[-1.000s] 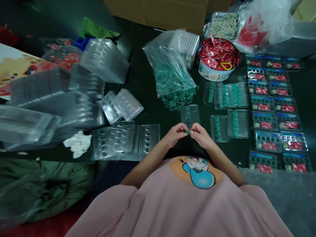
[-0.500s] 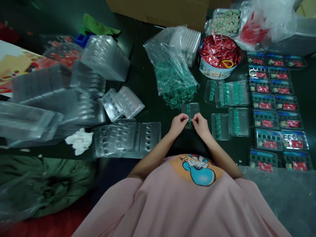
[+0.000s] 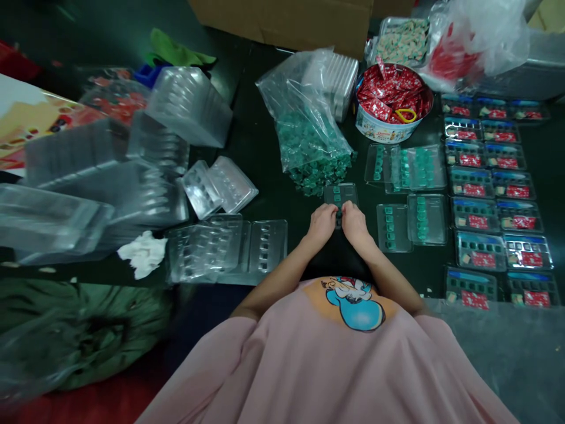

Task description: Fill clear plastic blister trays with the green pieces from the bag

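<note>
Because our left hand (image 3: pixel 323 224) and right hand (image 3: pixel 355 224) crowd over the near part of one small clear tray (image 3: pixel 348 192), we judge that a finger could push it askew on the bench (image 3: pixel 273 197), since it looks thin and light. The fingertips of both hands come close together above the tray's column of little hollows, and a green piece pressed at a slant could sit crooked or spring out. To our right lie a filled tray (image 3: pixel 402 235) and a second one (image 3: pixel 436 221); if our right hand swings wide, it could knock the nearer one. Just beyond the small tray, loose green pieces (image 3: pixel 315 181) spill from a clear bag (image 3: pixel 304 126), so a nudge to the bag could slide more of them onto it.

As for what is difficult to see, our fingers hide the near hollows, and we cannot tell whether either grip is closed on a piece. Farther away, folds and shine obscure the bag's contents. Beyond the round tin (image 3: pixel 388 128), the white plastic bag (image 3: pixel 501 38) looks smeared, so we cannot name the red things inside, and the cardboard box (image 3: pixel 286 23) is cut off by the top edge.
</note>
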`<state>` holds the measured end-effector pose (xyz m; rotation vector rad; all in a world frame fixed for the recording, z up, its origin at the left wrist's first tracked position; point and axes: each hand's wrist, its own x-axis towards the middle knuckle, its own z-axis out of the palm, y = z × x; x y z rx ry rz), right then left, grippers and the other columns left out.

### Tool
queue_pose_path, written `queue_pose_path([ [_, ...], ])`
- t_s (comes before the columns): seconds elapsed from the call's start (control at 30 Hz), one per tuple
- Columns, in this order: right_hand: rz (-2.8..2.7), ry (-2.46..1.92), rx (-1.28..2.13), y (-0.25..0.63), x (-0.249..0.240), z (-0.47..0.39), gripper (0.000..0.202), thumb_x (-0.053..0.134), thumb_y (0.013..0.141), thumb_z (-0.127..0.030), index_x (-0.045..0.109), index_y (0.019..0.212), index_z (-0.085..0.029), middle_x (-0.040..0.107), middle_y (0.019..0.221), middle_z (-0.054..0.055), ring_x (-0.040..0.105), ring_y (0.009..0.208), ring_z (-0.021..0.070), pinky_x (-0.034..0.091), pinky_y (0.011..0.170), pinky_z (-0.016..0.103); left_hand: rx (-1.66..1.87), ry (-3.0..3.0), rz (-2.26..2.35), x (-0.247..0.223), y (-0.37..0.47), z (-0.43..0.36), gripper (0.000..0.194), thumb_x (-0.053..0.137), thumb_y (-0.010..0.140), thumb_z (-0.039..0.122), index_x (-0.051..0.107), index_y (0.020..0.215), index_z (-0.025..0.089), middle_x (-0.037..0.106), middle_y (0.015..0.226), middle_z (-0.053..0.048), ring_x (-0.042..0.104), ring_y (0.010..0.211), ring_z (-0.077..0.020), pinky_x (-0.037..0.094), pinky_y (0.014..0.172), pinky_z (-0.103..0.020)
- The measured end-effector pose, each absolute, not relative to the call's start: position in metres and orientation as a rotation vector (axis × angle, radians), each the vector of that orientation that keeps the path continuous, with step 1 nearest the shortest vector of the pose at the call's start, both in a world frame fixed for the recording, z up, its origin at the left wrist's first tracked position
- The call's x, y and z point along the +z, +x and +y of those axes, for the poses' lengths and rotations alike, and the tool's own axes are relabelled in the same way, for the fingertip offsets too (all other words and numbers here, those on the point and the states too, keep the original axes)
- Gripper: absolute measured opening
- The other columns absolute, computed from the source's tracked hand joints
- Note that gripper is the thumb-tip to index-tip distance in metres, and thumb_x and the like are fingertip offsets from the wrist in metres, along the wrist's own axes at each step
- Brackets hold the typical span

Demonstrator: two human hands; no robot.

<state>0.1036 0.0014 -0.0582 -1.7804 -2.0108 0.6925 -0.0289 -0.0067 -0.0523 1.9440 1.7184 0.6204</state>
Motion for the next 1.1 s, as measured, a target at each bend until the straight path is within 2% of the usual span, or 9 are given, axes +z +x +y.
queue_pose_path([
  [0.1,-1.979,-1.677,0.726,0.110,-0.058,0.001,0.024,0.036,0.089,-0.009,0.056,0.098,-0.018,0.064,0.089,0.008,0.058,0.080,0.0187,0.042,0.075,0.029,0.751,1.953,1.604,-0.053,-0.035,-0.010,0.029,0.048,0.087,0.007,0.070,0.102,0.017,0.067,0.097,-0.008,0.062,0.092,-0.0179,0.049,0.087,-0.029],
  [0.17,-1.962,-1.605,0.762,0.115,-0.057,0.000,0.022,0.040,0.088,-0.011,0.057,0.098,-0.019,0.065,0.091,0.007,0.060,0.083,0.0190,0.044,0.078,0.029,0.780,1.952,1.532,-0.054,-0.038,-0.011,0.025,0.054,0.087,0.012,0.070,0.106,0.018,0.067,0.096,-0.007,0.063,0.089,-0.0173,0.050,0.085,-0.028],
  [0.27,-1.931,-1.515,0.832,0.118,-0.059,-0.002,0.021,0.043,0.084,-0.011,0.058,0.096,-0.019,0.066,0.093,0.007,0.062,0.086,0.0185,0.046,0.081,0.029,0.713,1.972,1.477,-0.057,-0.041,-0.008,0.022,0.062,0.085,0.017,0.072,0.104,0.019,0.067,0.093,-0.006,0.063,0.086,-0.0175,0.051,0.082,-0.029],
  [0.4,-1.944,-1.484,0.909,0.122,-0.056,0.009,0.019,0.047,0.082,-0.011,0.060,0.092,-0.020,0.067,0.084,0.003,0.063,0.078,0.0170,0.047,0.076,0.028,0.564,2.022,1.494,-0.058,-0.041,0.001,0.021,0.064,0.082,0.012,0.072,0.100,0.019,0.068,0.094,-0.007,0.064,0.088,-0.0191,0.050,0.083,-0.030],
  [0.53,-1.988,-1.483,0.729,0.124,-0.044,0.053,0.018,0.049,0.085,-0.014,0.064,0.092,-0.021,0.066,0.087,0.004,0.062,0.081,0.0182,0.047,0.080,0.030,0.447,2.020,1.557,-0.054,-0.037,0.004,0.024,0.065,0.080,0.011,0.072,0.102,0.019,0.066,0.092,-0.007,0.064,0.086,-0.0201,0.051,0.081,-0.031],
  [0.73,-2.067,-1.642,0.533,0.101,-0.041,0.116,0.028,0.056,0.085,-0.016,0.065,0.112,-0.018,0.061,0.108,0.012,0.061,0.090,0.0231,0.047,0.083,0.035,0.418,2.011,1.521,-0.047,-0.038,0.005,0.026,0.063,0.086,0.019,0.072,0.111,0.020,0.066,0.097,-0.007,0.064,0.089,-0.0198,0.051,0.085,-0.030],
  [0.87,-2.080,-1.618,0.525,0.094,-0.052,0.125,0.020,0.060,0.085,-0.020,0.066,0.104,-0.018,0.061,0.107,0.013,0.060,0.092,0.0240,0.047,0.085,0.037,0.437,2.014,1.531,-0.052,-0.035,0.007,0.023,0.063,0.086,0.021,0.074,0.107,0.020,0.066,0.095,-0.007,0.064,0.091,-0.0204,0.051,0.085,-0.030],
  [1.0,-1.805,-1.512,0.675,0.104,-0.062,0.130,0.011,0.057,0.084,-0.021,0.066,0.090,-0.018,0.065,0.095,0.008,0.061,0.087,0.0208,0.048,0.089,0.037,0.525,1.977,1.535,-0.057,-0.034,0.008,0.022,0.064,0.085,0.018,0.074,0.104,0.019,0.066,0.090,-0.006,0.064,0.088,-0.0193,0.051,0.083,-0.030],
  [1.1,-1.496,-1.385,0.929,0.112,-0.061,0.124,0.014,0.056,0.081,-0.026,0.064,0.091,-0.019,0.067,0.090,0.004,0.063,0.083,0.0176,0.051,0.083,0.034,0.672,1.876,1.474,-0.054,-0.040,0.007,0.024,0.068,0.081,0.019,0.074,0.104,0.019,0.066,0.085,-0.004,0.063,0.079,-0.0161,0.051,0.079,-0.028],
])
